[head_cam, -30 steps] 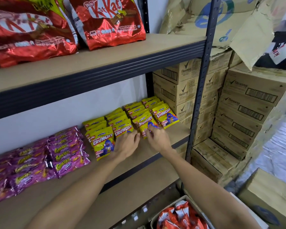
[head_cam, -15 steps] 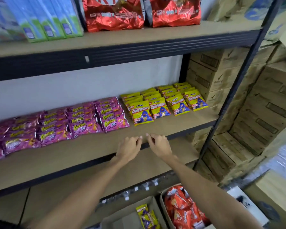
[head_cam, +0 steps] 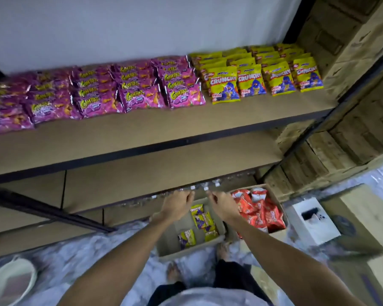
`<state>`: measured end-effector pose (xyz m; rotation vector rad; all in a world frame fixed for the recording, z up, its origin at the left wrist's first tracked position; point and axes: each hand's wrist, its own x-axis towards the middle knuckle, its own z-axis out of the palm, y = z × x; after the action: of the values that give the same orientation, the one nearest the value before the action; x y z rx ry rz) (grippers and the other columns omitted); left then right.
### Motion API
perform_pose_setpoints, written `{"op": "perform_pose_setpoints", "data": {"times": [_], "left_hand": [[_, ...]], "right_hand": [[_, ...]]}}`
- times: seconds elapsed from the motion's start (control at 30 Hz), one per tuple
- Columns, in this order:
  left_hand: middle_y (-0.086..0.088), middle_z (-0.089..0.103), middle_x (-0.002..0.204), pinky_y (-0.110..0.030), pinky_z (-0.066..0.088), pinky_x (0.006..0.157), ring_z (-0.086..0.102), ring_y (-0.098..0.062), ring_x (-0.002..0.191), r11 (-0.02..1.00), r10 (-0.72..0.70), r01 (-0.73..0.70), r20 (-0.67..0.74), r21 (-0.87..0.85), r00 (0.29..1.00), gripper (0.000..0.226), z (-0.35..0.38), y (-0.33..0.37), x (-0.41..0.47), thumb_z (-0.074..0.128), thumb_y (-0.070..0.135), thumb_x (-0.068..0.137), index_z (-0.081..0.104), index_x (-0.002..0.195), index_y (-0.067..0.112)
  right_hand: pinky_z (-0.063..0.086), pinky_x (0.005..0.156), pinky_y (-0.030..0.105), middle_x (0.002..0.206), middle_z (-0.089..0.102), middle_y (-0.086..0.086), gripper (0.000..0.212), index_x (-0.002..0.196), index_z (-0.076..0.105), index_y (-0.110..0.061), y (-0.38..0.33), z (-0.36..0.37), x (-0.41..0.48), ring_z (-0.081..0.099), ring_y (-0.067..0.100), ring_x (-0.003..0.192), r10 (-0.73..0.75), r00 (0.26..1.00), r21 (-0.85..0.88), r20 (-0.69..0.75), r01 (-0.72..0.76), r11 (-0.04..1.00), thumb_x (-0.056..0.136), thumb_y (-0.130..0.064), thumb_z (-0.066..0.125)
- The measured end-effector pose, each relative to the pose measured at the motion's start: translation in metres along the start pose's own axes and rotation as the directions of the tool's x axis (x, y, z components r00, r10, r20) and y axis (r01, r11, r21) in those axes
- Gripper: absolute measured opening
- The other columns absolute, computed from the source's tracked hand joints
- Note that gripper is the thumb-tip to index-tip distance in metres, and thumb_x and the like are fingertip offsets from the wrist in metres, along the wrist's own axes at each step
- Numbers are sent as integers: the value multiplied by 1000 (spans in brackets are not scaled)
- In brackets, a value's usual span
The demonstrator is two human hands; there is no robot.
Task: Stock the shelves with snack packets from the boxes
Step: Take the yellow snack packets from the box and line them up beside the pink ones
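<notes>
Both hands hang over the boxes on the floor, just in front of the lower shelf edge.

Left hand: grip released, fingers loosely curled, nothing in it. Right hand: likewise released and holding nothing, just beside the left without touching it.

Beneath them an open box holds a few yellow packets, with cardboard showing around them. A second box just to its right is packed with red packets.

On the middle shelf, rows of yellow Crunchy packets reach nearly to the upright post, and pink packets run leftward. A broad strip of board shows along that shelf's front edge.

Stacked cartons stand right of the post. Crinkled sheeting covers the floor.
</notes>
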<state>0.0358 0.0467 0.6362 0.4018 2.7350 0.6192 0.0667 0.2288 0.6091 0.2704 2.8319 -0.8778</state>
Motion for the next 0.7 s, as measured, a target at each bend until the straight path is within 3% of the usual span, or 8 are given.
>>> {"op": "perform_pose_setpoints", "data": {"times": [0.1,0.17,0.33,0.4,0.5,0.7], "left_hand": [[-14,72,95,-38,46,68,68,-36,91,998,-57,55,74,33,996,47,27,-11,-13,32,41,106,67,93,13],[-13,72,91,-35,41,62,68,-32,87,995,-89,86,75,49,993,45,43,-12,-16,34,36,107,67,92,11],[-16,61,74,-36,31,60,62,-39,77,957,-210,246,219,-152,953,35,104,-24,-2,40,28,105,48,73,16],[-17,64,79,-38,37,61,64,-40,80,946,-251,294,268,-136,930,34,133,-34,8,40,30,104,51,76,16],[-20,69,100,-43,49,77,63,-41,96,928,-320,360,292,-94,901,40,174,-53,24,37,40,104,64,91,13],[-22,66,98,-42,52,81,63,-38,95,892,-390,448,395,-64,832,40,286,-132,58,39,48,103,56,84,17]], "right_hand": [[50,67,38,74,70,15,41,80,68,-14,24,21,-14,68,36,72,59,994,-7,89,-58,998,103,-41,46],[51,64,40,66,65,12,40,72,59,-21,41,35,-18,66,34,63,95,979,-20,183,-93,995,102,-44,44],[43,55,37,58,52,8,41,63,40,-24,76,70,-12,60,34,58,154,946,-51,284,-146,988,101,-37,49],[44,58,38,65,60,16,41,65,47,-19,88,85,-7,63,38,64,197,932,-47,306,-192,980,101,-37,50],[40,61,36,82,69,22,37,81,63,-9,114,117,5,66,43,82,232,913,-63,336,-224,973,102,-36,48],[36,60,28,77,63,17,39,78,58,-15,198,217,50,68,37,79,233,861,-84,452,-219,972,101,-44,46]]}}
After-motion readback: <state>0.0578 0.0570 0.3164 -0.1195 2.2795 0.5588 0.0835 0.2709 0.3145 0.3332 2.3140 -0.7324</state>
